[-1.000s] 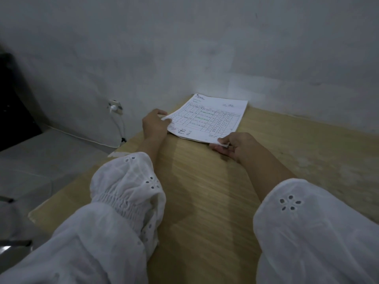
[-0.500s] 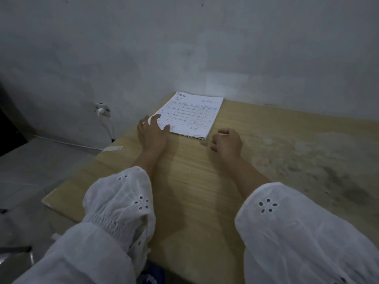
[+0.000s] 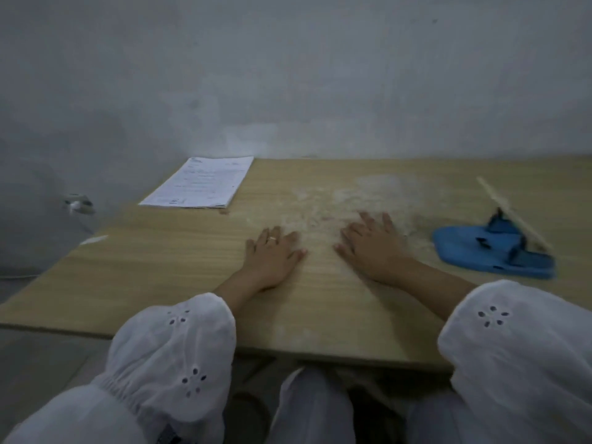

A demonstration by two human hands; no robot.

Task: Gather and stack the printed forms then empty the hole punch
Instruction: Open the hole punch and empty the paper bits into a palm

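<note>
Printed forms (image 3: 200,184) lie in one squared stack on the far left corner of the wooden table (image 3: 160,267), their far edge close against the grey wall (image 3: 288,75) and well apart from both hands. The left hand (image 3: 272,254) rests palm down on the bare wood near the middle of the table, its fingers (image 3: 266,233) straight and slightly spread, holding nothing; a ring (image 3: 272,239) shows on one of them. The right hand (image 3: 371,245) lies flat just beside it, also palm down with fingers stretched out and empty, at the edge of a pale dusty patch (image 3: 352,193) on the tabletop. Further right sits a blue hole punch (image 3: 490,251), blurred, so its parts are hard to make out; neither hand touches it. A pale thin stick (image 3: 509,209) runs slantwise from behind the punch toward the wall, and whether it touches the punch cannot be told. White eyelet sleeves cover the left forearm (image 3: 166,354) and the right forearm (image 3: 519,347) nearest the camera. A wall socket (image 3: 77,203) sits low on the wall to the left of the table, and a small white scrap (image 3: 94,240) lies at the table's left edge.
</note>
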